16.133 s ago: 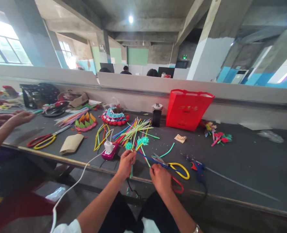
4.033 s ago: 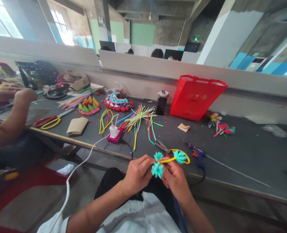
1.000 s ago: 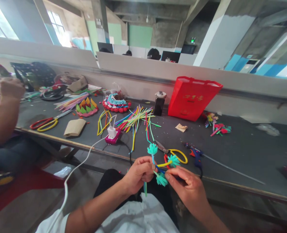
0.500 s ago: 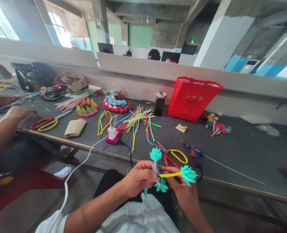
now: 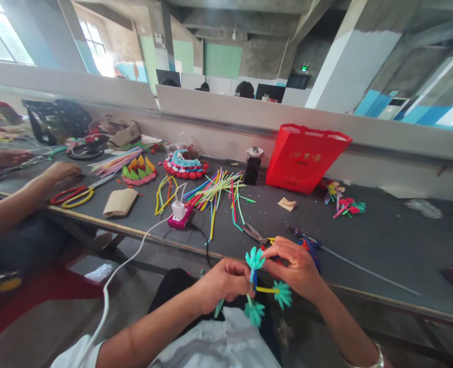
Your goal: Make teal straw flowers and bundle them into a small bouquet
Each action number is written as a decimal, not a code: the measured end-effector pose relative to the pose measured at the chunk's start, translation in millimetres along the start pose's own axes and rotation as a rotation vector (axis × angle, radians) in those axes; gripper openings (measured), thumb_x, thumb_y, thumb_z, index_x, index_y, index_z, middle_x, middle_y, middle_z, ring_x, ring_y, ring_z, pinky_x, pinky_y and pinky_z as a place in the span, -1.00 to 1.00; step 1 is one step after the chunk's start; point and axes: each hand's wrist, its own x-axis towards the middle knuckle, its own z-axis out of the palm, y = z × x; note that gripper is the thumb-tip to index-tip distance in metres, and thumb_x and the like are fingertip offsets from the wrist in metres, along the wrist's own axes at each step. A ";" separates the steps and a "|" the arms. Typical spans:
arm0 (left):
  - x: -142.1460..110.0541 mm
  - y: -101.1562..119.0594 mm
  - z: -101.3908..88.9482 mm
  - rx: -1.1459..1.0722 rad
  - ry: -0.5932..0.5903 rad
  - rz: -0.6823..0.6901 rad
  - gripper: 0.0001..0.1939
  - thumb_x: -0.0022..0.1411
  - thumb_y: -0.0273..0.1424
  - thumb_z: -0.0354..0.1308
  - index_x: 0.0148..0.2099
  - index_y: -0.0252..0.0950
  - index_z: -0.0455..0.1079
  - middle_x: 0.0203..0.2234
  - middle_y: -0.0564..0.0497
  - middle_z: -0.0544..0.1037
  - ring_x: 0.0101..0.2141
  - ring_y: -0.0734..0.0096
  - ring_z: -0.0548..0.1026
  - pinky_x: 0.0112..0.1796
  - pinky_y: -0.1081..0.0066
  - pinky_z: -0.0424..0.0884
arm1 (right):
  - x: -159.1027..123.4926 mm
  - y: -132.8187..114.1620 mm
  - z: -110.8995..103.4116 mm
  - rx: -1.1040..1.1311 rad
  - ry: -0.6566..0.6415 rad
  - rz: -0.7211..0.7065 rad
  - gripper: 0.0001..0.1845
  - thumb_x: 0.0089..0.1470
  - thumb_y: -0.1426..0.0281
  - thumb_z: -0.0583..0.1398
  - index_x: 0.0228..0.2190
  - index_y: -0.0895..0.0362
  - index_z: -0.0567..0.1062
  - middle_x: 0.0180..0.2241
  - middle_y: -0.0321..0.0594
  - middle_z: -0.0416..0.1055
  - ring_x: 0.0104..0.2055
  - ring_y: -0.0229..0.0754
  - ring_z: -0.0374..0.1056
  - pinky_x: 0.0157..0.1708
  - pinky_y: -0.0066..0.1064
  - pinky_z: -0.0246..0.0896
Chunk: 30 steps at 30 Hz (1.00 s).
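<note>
A small bunch of turquoise artificial flowers [image 5: 255, 258] on blue, yellow and green straw-like stems is in front of me at the table's front edge. My left hand [image 5: 226, 286] is closed round the joined stems, and a green stem end pokes out below it. One flower points up, one right and one down. My right hand [image 5: 291, 263] is pinched at the right side of the top flower; what lies between its fingertips is hidden. A dark blue strip runs along the upper stem. Scissors [image 5: 255, 234] lie behind my right hand, partly covered by it.
A glue gun [image 5: 306, 243] lies right of the scissors. Behind are colourful straws [image 5: 218, 189], a power socket [image 5: 179, 217], a phone [image 5: 253, 169] and a red bag [image 5: 306, 161]. At left, a co-worker's hand [image 5: 63, 171] is near red-and-yellow scissors [image 5: 73, 196].
My right hand has risen from beneath the yellow stem to the top flower. The bunch has turned, its yellow-stemmed flower dropping lower. My left hand keeps its grip. The co-worker's arm moved right.
</note>
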 end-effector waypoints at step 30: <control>11.0 12.5 4.0 -0.292 0.227 0.202 -0.87 -0.12 -0.46 0.24 -0.55 -0.31 0.31 -0.77 0.28 0.04 -0.72 0.71 -0.13 -0.67 0.51 -0.24 | -14.1 -42.5 6.6 -0.275 0.093 -0.179 -0.92 0.17 0.48 0.23 -0.37 0.09 0.49 -0.54 -0.33 0.46 -0.47 -0.24 0.31 -0.35 -0.38 0.17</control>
